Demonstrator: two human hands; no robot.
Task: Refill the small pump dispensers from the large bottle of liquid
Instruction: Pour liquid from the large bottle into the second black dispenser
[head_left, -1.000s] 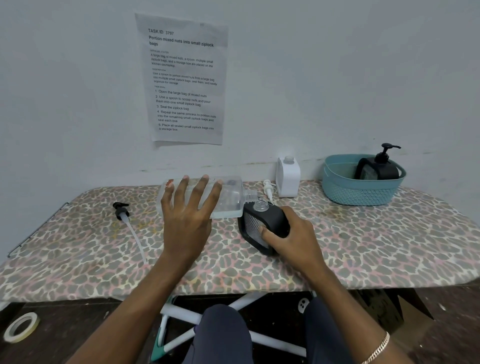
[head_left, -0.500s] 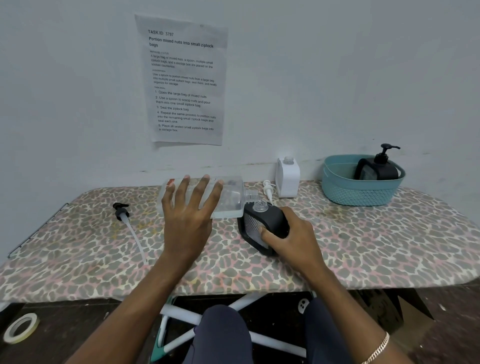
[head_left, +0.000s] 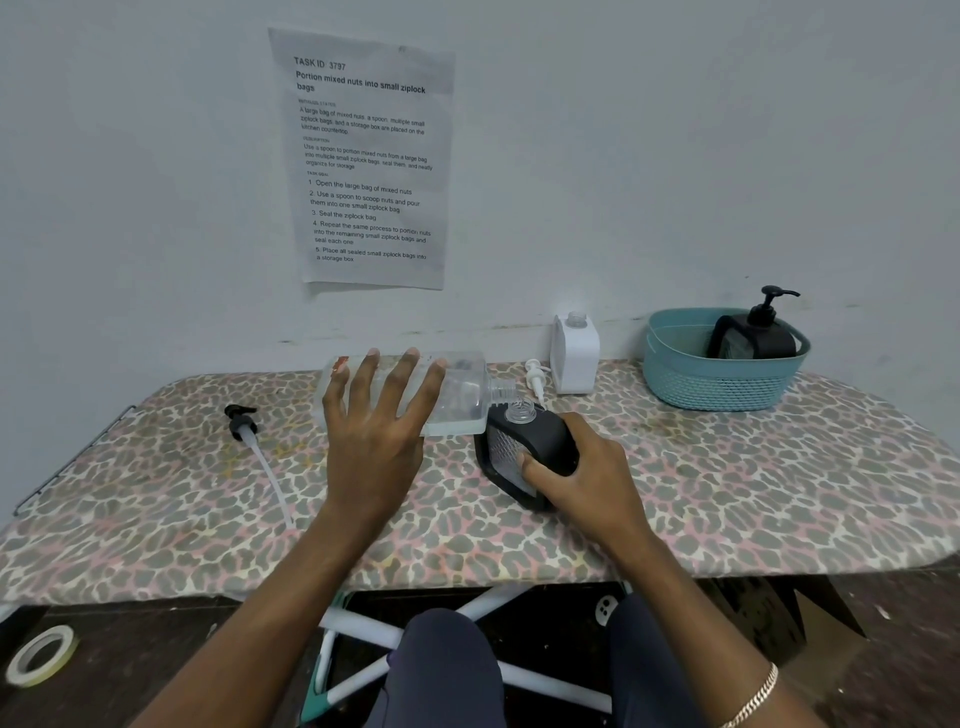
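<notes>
Leopard-print board (head_left: 727, 493) with basket (head_left: 717, 387), white dispenser (head_left: 574, 358), pump (head_left: 241, 423)

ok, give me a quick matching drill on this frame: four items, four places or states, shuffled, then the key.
Items:
1. large clear bottle
2. uncapped black dispenser
3. white dispenser
4. loose black pump

Places or states:
A. upright near the wall, neck open
B. gripped by the right hand
C. lying on the table, left of both hands
D. tipped sideways under the left hand

Pairs: 1-D, 2-B, 3-A, 4-C.
</notes>
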